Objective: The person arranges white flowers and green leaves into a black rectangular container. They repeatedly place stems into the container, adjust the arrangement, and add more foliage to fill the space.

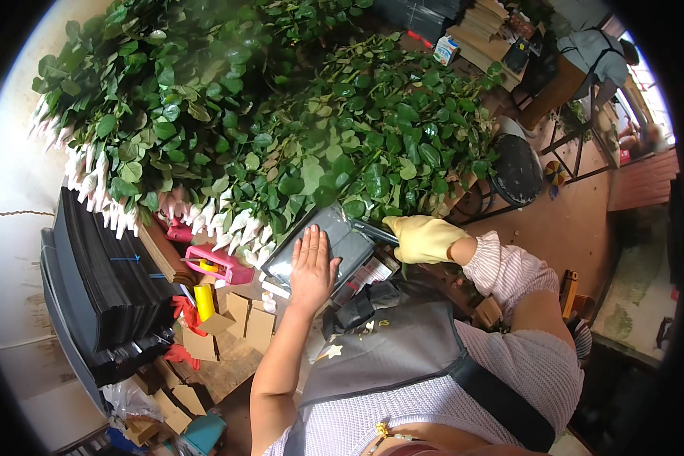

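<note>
My left hand (311,262) is bare and lies flat, fingers stretched out, on a stack of dark grey sheets in glossy clear plastic (345,242). My right hand (425,239) wears a pale yellow glove. Its fingers are curled at the end of a narrow dark strip (377,232) at the stack's right side; the fingertips are partly hidden. Just beyond both hands lies a big heap of leafy green flower stems (372,129). Along its left edge the flower heads are in white and pinkish pointed sleeves (235,228).
Tall stacks of black sheets (99,281) stand at the left. A pink plastic holder (222,266), a yellow roll (204,301) and cardboard pieces (260,328) lie nearby. A black round stool (515,171) stands at the right. Another person (593,57) bends at the far right.
</note>
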Available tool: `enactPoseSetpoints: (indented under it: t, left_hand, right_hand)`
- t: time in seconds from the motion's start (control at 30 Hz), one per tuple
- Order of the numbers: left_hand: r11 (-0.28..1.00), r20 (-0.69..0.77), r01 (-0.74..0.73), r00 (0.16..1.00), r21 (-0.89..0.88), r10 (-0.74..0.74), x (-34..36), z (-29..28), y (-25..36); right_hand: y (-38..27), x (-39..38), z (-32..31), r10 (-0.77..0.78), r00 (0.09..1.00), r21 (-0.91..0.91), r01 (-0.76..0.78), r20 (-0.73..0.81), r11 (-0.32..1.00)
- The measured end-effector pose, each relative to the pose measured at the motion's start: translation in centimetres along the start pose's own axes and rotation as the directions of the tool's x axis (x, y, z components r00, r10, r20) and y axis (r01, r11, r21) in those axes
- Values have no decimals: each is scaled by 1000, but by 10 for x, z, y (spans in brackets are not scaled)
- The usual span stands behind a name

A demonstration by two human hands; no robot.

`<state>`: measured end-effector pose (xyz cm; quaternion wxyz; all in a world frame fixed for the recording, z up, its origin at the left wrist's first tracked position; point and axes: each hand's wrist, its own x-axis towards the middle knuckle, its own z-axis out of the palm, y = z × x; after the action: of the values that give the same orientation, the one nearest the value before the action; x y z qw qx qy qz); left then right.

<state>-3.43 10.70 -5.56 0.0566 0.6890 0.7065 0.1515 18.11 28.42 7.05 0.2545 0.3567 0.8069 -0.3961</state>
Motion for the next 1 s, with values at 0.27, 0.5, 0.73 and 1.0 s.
enactPoseSetpoints:
  t: [0.27,0.5,0.73,1.0]
  left_hand:
    - [1000,-4,5,1000,-7,-5,-2,1,-1]
    - [1000,4,1,1000,20,-1,-4,4,-3]
    - [1000,-10,-11,1000,29,11,0,5,-3]
    - [456,20,252,890,-853,-455,-30,-27,51]
  right_hand:
    - [-3,9,1,-134,991,63,133,2,989]
    - [-4,15,11,-138,990,5,138,-23,990]
    - [18,47,44,-127,979,-131,107,-159,986]
    - [-3,0,26,-156,916,-239,69,-369,969]
